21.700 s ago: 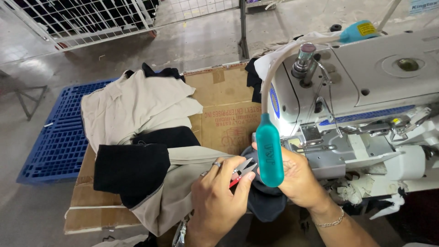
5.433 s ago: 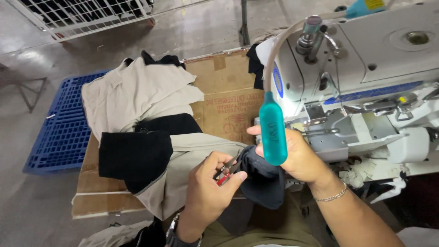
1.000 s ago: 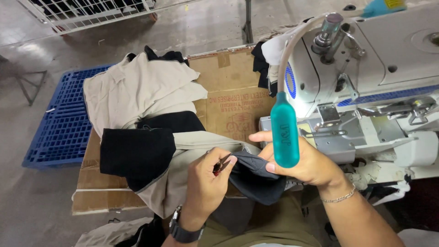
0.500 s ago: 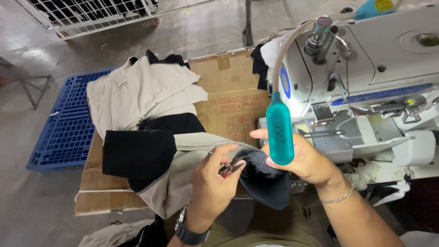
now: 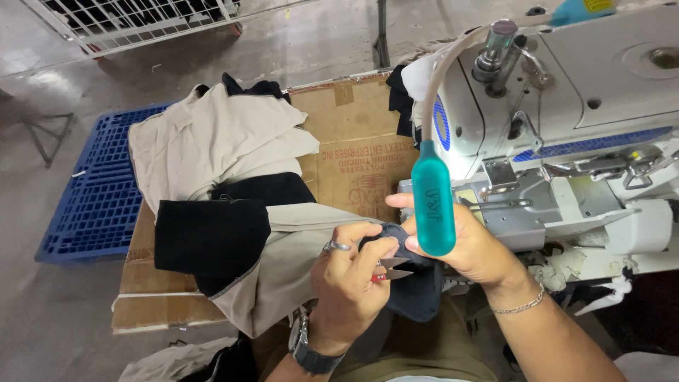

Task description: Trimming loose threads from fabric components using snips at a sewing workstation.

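Note:
My left hand (image 5: 350, 286) grips small thread snips (image 5: 390, 269) with red handles, blades pointing right at a dark navy fabric piece (image 5: 414, 290). My right hand (image 5: 470, 244) pinches that dark piece from the right, just in front of the white sewing machine (image 5: 566, 127). The dark piece joins a beige garment (image 5: 283, 247) with black panels (image 5: 209, 237) that trails left over the cardboard. A teal lamp head (image 5: 433, 201) on a white gooseneck hangs in front of my right hand and hides part of it.
A pile of beige and black garments (image 5: 219, 145) lies on flattened cardboard boxes (image 5: 353, 141). A blue plastic pallet (image 5: 88, 198) sits on the concrete floor at left. A white wire cage (image 5: 134, 21) stands at the back. Fabric scraps (image 5: 566, 272) hang under the machine.
Both hands stay on the dark piece with only slight shifts. The snips' blades now show open and point right at the fabric edge.

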